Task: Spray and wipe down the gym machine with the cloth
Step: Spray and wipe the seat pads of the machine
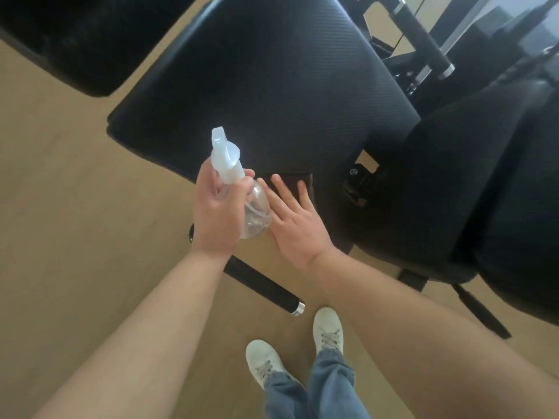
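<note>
left hand (213,213) grips spray bottle (257,210) | right hand (298,226) flat on cloth (292,179)

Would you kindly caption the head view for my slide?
Left hand grips clear spray bottle; right hand lies flat on dark cloth.

A clear, white-headed spray bottle (257,205) tilts above the near edge of the black textured seat pad (257,80), beside a dark cloth (291,179) lying there.
</note>
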`<state>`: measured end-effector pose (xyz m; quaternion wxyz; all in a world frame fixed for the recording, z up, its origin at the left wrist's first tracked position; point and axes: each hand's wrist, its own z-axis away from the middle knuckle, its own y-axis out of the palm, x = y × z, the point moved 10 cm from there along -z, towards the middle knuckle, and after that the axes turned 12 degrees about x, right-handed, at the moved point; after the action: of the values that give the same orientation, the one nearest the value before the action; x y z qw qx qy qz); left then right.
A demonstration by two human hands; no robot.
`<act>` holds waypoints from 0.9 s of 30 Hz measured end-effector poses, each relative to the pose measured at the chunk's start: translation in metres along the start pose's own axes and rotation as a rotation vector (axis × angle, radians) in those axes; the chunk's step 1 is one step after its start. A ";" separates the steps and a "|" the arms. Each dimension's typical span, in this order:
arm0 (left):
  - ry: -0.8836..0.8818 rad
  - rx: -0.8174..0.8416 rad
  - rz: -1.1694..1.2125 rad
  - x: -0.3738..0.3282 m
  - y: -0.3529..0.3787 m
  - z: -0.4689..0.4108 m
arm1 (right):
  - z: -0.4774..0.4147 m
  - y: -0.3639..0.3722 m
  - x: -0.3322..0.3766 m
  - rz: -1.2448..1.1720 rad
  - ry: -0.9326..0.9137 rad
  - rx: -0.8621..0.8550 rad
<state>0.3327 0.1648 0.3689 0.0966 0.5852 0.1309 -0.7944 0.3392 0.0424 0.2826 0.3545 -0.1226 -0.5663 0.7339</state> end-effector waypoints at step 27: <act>-0.402 0.063 0.063 0.047 -0.033 0.133 | 0.075 -0.019 0.007 -0.820 0.316 0.029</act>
<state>0.1882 0.1531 0.3651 0.1271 0.4216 0.0656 -0.8955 0.2982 -0.0068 0.3264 0.7004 0.0062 -0.4967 0.5125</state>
